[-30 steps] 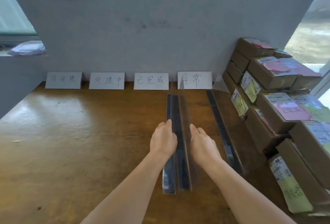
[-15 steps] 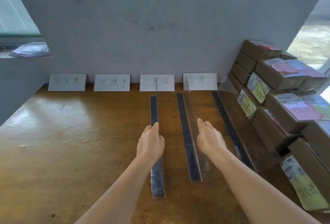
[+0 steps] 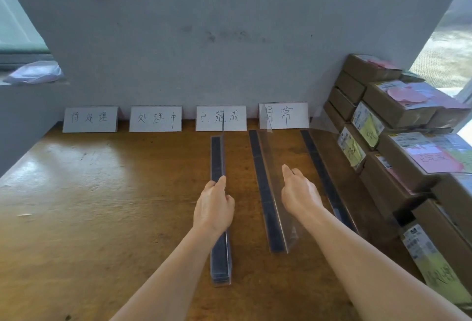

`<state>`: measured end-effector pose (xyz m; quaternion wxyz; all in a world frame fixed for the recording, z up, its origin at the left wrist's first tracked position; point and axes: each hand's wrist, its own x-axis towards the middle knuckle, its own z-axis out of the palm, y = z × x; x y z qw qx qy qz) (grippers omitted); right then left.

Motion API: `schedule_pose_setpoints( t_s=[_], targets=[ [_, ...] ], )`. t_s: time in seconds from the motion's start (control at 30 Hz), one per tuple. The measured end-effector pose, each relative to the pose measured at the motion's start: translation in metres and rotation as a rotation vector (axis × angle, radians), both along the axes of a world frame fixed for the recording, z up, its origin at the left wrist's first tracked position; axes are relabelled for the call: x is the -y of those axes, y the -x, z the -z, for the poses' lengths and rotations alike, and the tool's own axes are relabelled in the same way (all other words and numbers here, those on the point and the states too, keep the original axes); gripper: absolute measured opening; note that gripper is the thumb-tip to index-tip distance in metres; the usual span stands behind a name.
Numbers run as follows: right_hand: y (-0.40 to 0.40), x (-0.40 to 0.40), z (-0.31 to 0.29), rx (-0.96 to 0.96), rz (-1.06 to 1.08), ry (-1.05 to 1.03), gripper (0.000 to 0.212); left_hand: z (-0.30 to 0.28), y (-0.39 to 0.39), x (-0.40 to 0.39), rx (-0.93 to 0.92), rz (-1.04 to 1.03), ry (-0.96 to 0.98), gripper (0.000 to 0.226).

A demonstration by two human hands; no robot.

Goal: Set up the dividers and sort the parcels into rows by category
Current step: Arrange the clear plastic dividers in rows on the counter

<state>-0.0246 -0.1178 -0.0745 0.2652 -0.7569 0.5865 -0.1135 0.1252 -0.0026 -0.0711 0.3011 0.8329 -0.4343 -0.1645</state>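
Note:
Three clear plastic dividers with dark base strips lie lengthwise on the wooden table (image 3: 89,205). My left hand (image 3: 214,208) grips the upright sheet of the left divider (image 3: 218,157), below the third label card. The middle divider (image 3: 265,193) stands free. My right hand (image 3: 298,191) hovers just right of it with fingers extended, holding nothing. The right divider (image 3: 319,164) stands against a stack of brown cardboard parcels (image 3: 398,157) bearing pink and yellow notes. Four white label cards (image 3: 155,118) lean against the wall.
A grey wall (image 3: 229,39) closes the table's far side, with sockets at the upper left. A white bag (image 3: 35,72) lies on a ledge at the left. The parcel stack fills the table's right edge.
My left hand has slid one divider to the left, away from the middle one. My right hand has let go of the middle divider and moved slightly right.

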Motion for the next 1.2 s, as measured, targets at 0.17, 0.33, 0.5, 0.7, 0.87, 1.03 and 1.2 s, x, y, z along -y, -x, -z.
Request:
schedule_pose_setpoints(
  t_s=[0.17, 0.33, 0.5, 0.7, 0.87, 1.03, 1.2],
  targets=[
    [0.002, 0.004, 0.008, 0.047, 0.021, 0.033, 0.043, -0.001, 0.001, 0.000, 0.003, -0.005, -0.001, 0.054],
    [0.001, 0.006, 0.010, -0.028, -0.028, 0.100, 0.039, -0.004, 0.002, 0.000, -0.006, -0.003, -0.021, 0.055],
    [0.002, -0.004, 0.001, -0.124, -0.058, 0.128, 0.055, -0.006, 0.003, -0.002, -0.014, 0.007, -0.021, 0.054],
    [0.004, -0.012, 0.000, -0.195, -0.129, 0.149, 0.072, -0.008, 0.002, -0.003, -0.008, 0.024, -0.009, 0.055],
    [0.005, -0.015, -0.002, -0.164, -0.125, 0.136, 0.078, -0.007, 0.001, -0.002, -0.017, 0.028, -0.012, 0.056],
    [0.006, -0.019, -0.009, -0.131, -0.124, 0.207, 0.080, -0.004, 0.000, -0.002, -0.039, 0.034, -0.016, 0.056],
    [-0.007, -0.033, -0.018, -0.056, -0.186, 0.308, 0.073, 0.001, -0.007, -0.005, -0.090, 0.087, -0.020, 0.052]
  ],
)
